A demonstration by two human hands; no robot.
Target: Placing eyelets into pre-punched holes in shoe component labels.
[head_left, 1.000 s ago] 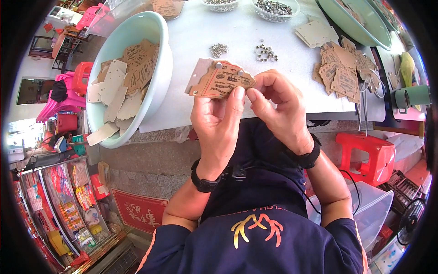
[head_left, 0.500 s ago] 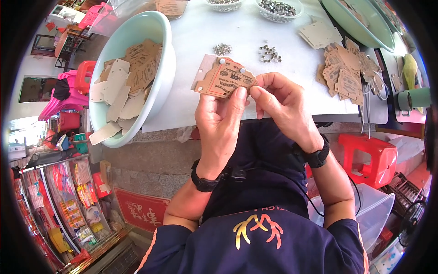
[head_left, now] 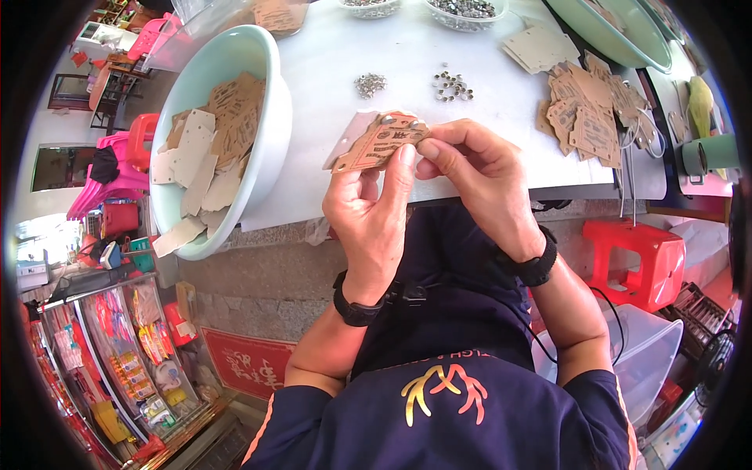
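Note:
My left hand (head_left: 368,227) holds a brown printed cardboard tag (head_left: 374,147) above the table's near edge, thumb on its face and fingers behind. A paler card layer shows along the tag's left side, and small silver studs sit on its upper part. At the tag's right corner, my right hand (head_left: 492,184) pinches with thumb and forefinger. Whether a small stud is also between those fingertips is hidden. Beyond the hands lie a small pile of silver rivet pieces (head_left: 370,85) and, to its right, a scatter of metal caps (head_left: 452,87).
On the left stands a pale green tub (head_left: 272,149) of brown and grey tags. Brown tags (head_left: 591,117) are heaped at the right, near grey cards (head_left: 540,48). Two clear bowls (head_left: 462,22) of metal pieces sit at the back. A red stool (head_left: 638,254) stands at the right.
Both hands have shifted slightly left with the tag. The tag is now tilted, its face seen at a flatter angle. My right fingers stay at its right corner.

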